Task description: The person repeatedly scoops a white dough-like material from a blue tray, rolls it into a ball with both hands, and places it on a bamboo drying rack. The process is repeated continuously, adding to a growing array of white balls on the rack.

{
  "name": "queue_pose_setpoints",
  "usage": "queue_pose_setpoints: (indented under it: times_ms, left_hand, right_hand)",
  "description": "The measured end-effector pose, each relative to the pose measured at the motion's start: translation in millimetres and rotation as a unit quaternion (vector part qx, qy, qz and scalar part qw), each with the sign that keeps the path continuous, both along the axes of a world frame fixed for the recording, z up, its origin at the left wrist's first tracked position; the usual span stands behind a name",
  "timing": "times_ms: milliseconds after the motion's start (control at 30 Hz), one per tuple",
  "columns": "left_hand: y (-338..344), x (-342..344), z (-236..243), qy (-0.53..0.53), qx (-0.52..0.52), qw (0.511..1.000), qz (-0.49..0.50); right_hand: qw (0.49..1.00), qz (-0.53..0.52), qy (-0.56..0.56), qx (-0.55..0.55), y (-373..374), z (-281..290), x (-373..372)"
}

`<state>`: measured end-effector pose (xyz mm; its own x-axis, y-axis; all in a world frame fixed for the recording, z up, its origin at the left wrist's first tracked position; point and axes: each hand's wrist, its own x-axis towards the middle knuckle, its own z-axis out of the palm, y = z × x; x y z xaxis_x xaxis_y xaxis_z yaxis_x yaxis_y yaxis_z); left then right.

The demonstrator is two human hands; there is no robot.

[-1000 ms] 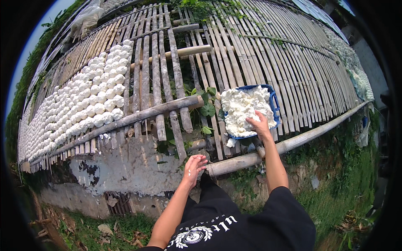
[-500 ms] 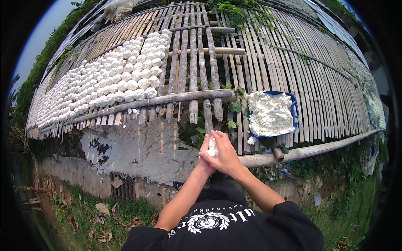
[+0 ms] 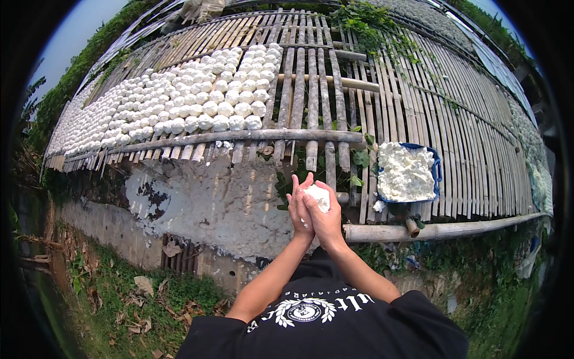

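Observation:
Between my two hands, which are cupped together in front of my body, sits a crumbly white lump of paste (image 3: 318, 197). My left hand (image 3: 298, 206) supports it from the left, with small white crumbs stuck near its wrist. My right hand (image 3: 326, 220) wraps it from the right and overlaps the left palm. The lump's top shows above the fingers; its lower part is hidden. To the right, a blue basket (image 3: 438, 173) holds a heap of similar white paste (image 3: 406, 172). Rows of rounded white lumps (image 3: 209, 107) cover the left side of the slatted bamboo rack.
The bamboo slats (image 3: 466, 143) reach far back and right, with gaps near the middle. A thick bamboo pole (image 3: 472, 230) runs along the front right edge, another (image 3: 287, 135) below the rows. Green vines (image 3: 365, 24) grow over the rack. A concrete ledge (image 3: 209, 203) lies below left.
The view has swung left, so the rack and basket sit further right in it. My hands have turned and parted at the top, exposing more of the white lump.

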<state>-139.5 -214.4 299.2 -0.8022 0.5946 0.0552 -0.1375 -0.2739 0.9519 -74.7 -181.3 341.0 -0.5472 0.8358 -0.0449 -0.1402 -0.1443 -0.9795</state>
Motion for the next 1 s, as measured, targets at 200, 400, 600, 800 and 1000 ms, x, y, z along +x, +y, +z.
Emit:
queue_pose_setpoints:
  times_ms: [200, 400, 600, 800, 1000]
  left_hand:
    - [-48.6, -19.9, 21.8, -0.326, 0.210, 0.919, -0.066]
    - [-86.7, -40.6, 15.7, -0.538, 0.226, 0.781, -0.223]
    - [-86.6, -30.5, 6.8, -0.361, 0.227, 0.900, -0.093]
    - [-118.6, -60.5, 6.9, -0.490, 0.285, 0.790, -0.234]
    - [-127.2, -42.2, 4.1, -0.503, 0.243, 0.823, -0.102]
  right_hand:
    - [0.964, 0.135, 0.011, 0.230, 15.3, 21.4, 5.3]
    - [0.822, 0.206, -0.141, 0.512, -11.0, 40.4, 3.9]
    - [0.900, 0.117, -0.069, 0.413, -32.0, 12.1, -36.1]
    - [0.834, 0.173, -0.040, 0.522, -40.1, 24.1, -28.5]
    - [0.893, 0.167, -0.048, 0.415, -56.2, 9.9, -33.8]
